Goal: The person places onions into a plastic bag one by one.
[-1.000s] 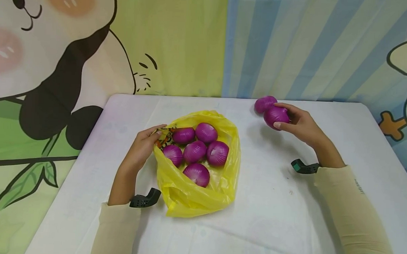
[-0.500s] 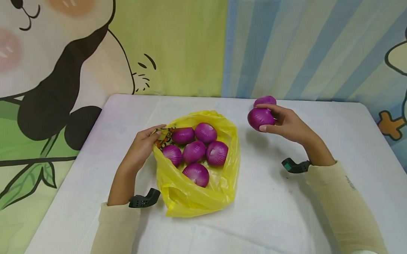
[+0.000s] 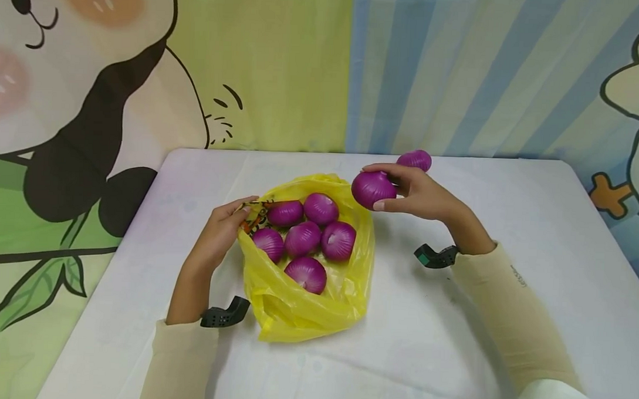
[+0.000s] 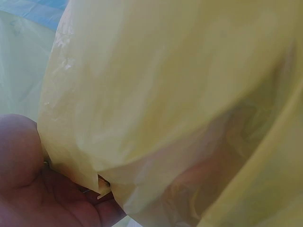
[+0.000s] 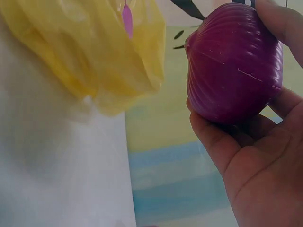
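Observation:
My left hand point(image 3: 219, 231) pinches the left rim of a yellow plastic bag point(image 3: 315, 320) that lies with its mouth spread wide. Several purple onions point(image 3: 303, 239) sit inside it. In the left wrist view the bag's thin film point(image 4: 156, 85) fills most of the picture, caught between thumb and fingers. My right hand point(image 3: 420, 194) grips another purple onion point(image 3: 371, 188) in the air, overlapping the bag's upper right rim in the head view. Fingers and thumb wrap this onion point(image 5: 236, 66) in the right wrist view.
One more purple onion point(image 3: 415, 160) stands at the table's back edge, behind my right hand. The white table point(image 3: 425, 344) ends at a cartoon-printed backdrop point(image 3: 282, 69). A dark wrist device point(image 3: 226, 312) sits on the left wrist, a similar one point(image 3: 436, 256) on the right.
My right hand has carried its onion leftward from near the back onion to the bag's right rim. The left hand and the bag have stayed in place.

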Demonstrator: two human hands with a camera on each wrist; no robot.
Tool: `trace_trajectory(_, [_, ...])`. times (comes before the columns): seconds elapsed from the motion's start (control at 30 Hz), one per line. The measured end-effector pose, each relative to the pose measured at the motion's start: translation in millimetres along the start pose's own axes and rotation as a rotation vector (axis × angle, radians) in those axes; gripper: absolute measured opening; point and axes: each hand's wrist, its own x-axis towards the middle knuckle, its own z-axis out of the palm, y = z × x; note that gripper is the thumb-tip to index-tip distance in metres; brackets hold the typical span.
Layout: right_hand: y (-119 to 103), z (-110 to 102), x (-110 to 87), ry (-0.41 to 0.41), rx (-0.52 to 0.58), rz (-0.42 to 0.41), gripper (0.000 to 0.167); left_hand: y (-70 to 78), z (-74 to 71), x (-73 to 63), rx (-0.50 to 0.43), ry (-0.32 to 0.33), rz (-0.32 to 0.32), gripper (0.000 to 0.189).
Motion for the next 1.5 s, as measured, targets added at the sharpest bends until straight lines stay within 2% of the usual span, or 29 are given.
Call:
trace_trajectory(0.27, [-9.5,28.8,21.4,-0.075,0.095,-0.146,0.061,-0.8,-1.5,-1.2,-0.002,-0.007,0.002,0.044])
trace_trajectory(0.47, [-21.6,42.0,37.4,-0.163,0.124,-0.200,0.061,0.6,-1.6,-1.5,0.000,-0.010,0.013,0.043])
trace_trajectory(0.67, [-31.7,54.4,52.2,-0.197,0.131,-0.206,0.061,1.4,-2.2,-2.0,-0.003,-0.010,0.015,0.043])
trace_trajectory(0.97, [-37.9,92.9,75.5,-0.253,0.028,-0.179,0.061,1.1,-0.9,-1.3,0.007,-0.005,0.029,0.043])
trace_trajectory(1.1, [-36.7,103.1,81.7,-0.271,0.024,-0.162,0.064,0.2,-0.5,-1.5,0.014,-0.001,0.039,0.043])
trace_trajectory(1.3, [-31.9,104.3,81.4,-0.310,0.039,-0.214,0.072,1.0,-1.2,0.2,-0.007,-0.012,0.043,0.043])
trace_trajectory(1.5, [-32.1,95.0,75.6,-0.262,0.009,-0.215,0.069,0.7,-3.9,0.3,-0.011,-0.010,0.040,0.043])
